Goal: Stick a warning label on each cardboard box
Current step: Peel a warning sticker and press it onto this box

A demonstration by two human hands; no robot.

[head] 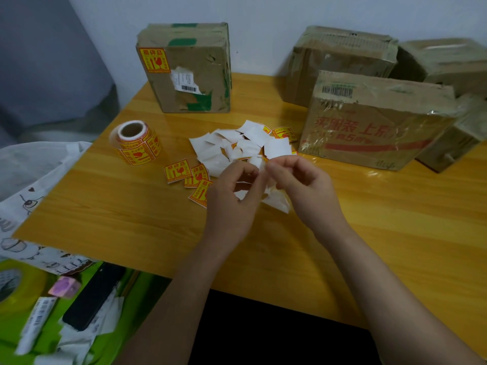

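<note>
My left hand [233,198] and my right hand [307,188] meet over the middle of the wooden table [131,219], both pinching one small label piece [262,161] at the fingertips. Behind them lies a heap of white backing papers [237,147], and loose yellow-red warning labels [189,177] lie to the left. A roll of labels [137,142] stands further left. The far-left cardboard box [189,72] carries a warning label [154,60]. A box with red print [369,127] stands at the right, with no warning label showing on its visible faces.
More cardboard boxes [340,61] are stacked at the back right against the wall. At the lower left, off the table, lie a tape roll [15,285], a black phone [92,293] and papers on a green surface. White patterned cloth [26,193] lies by the table's left edge.
</note>
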